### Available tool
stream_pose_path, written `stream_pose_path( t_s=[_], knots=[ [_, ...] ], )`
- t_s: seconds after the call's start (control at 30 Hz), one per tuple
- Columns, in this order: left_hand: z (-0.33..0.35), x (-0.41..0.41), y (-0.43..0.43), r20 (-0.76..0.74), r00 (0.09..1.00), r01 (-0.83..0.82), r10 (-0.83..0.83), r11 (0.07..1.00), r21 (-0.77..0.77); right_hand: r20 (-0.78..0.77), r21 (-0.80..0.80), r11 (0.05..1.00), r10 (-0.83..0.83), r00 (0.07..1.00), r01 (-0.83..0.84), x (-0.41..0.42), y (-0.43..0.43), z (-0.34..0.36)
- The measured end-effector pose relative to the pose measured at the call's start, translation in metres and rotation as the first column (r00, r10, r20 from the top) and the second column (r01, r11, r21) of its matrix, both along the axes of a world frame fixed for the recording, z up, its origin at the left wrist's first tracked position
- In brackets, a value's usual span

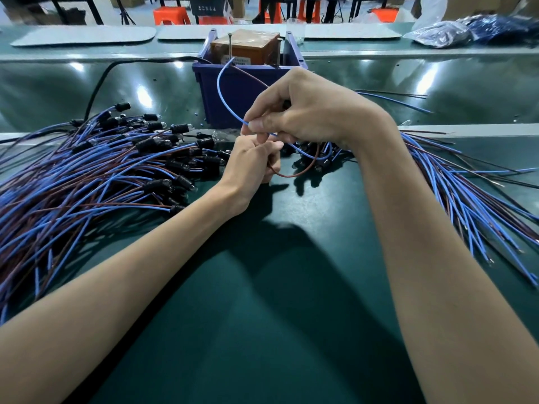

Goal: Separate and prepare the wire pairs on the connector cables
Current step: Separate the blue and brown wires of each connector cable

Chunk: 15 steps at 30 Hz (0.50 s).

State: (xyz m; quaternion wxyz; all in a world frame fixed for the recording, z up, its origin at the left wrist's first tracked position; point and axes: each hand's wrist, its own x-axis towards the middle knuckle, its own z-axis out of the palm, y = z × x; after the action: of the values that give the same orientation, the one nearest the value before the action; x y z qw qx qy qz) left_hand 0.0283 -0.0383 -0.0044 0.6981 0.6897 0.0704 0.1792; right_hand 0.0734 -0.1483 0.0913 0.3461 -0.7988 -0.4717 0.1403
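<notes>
My right hand (303,110) pinches a blue wire (222,96) that arcs up toward the bin. Just below it, my left hand (250,164) grips the paired brown wire (303,170), which loops down and right under my right palm. Both wires belong to one cable held above the green mat; its black connector is hidden by my hands. A large pile of blue-and-brown cables with black connectors (96,176) lies at the left. A second fan of cables (466,196) spreads to the right, loose wire ends pointing outward.
A blue plastic bin (210,91) holding a brown box (248,46) with metal pins stands right behind my hands. A black cord (99,83) runs along the shiny conveyor (43,91). Bags of parts (455,33) lie at the far right; orange stools (170,14) stand beyond.
</notes>
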Motion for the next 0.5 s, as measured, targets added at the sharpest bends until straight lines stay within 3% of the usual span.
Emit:
stream_pose_path(
  t_s=[0.5],
  knots=[
    [0.0016, -0.0019, -0.0007, -0.016, 1.000, 0.006, -0.005, 0.999, 0.040, -0.009, -0.018, 1.000, 0.017, 1.000, -0.017, -0.0020, 0.0018, 0.0018]
  ],
)
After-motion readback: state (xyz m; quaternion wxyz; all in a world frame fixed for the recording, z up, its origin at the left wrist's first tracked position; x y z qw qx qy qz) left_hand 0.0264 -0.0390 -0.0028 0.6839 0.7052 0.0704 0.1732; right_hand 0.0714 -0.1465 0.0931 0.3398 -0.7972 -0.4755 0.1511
